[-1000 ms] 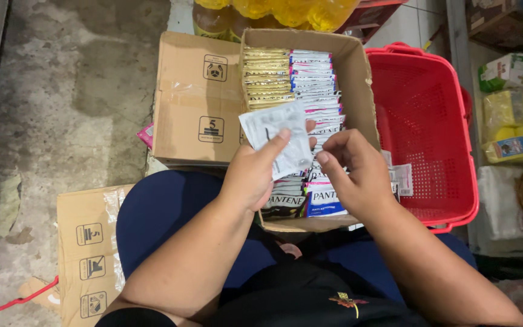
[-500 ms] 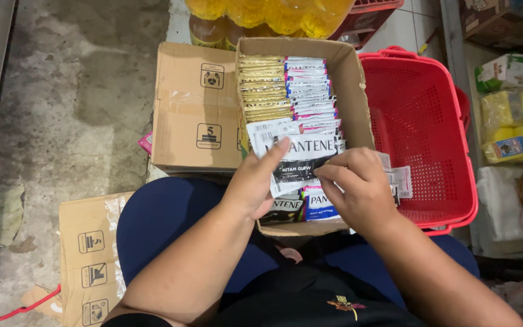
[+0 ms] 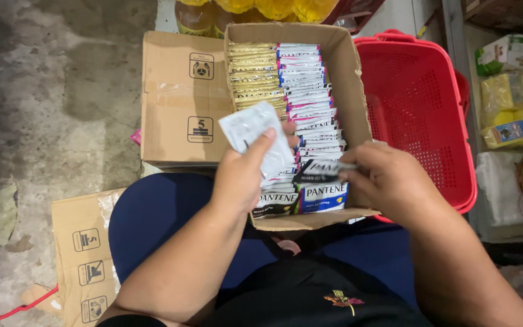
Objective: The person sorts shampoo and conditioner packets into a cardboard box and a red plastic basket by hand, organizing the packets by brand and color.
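An open cardboard box [image 3: 355, 91] rests on my lap, filled with rows of small sachets [image 3: 301, 85], gold ones at the left and white, blue and pink ones at the right. My left hand [image 3: 243, 175] holds a stack of white sachets [image 3: 250, 130] raised over the box's left side. My right hand [image 3: 388, 181] pinches a dark sachet [image 3: 322, 169] at the near end of the right row.
A red plastic basket [image 3: 419, 109] stands to the right of the box. A closed carton [image 3: 180, 97] lies at the left, a flattened one [image 3: 83, 254] by my knee. Yellow bottles [image 3: 261, 7] stand beyond, packaged goods [image 3: 509, 109] at far right.
My left hand lifted its white stack up and leftward off the row. My right hand drew to the right and now pinches one dark sachet at the row's near end.
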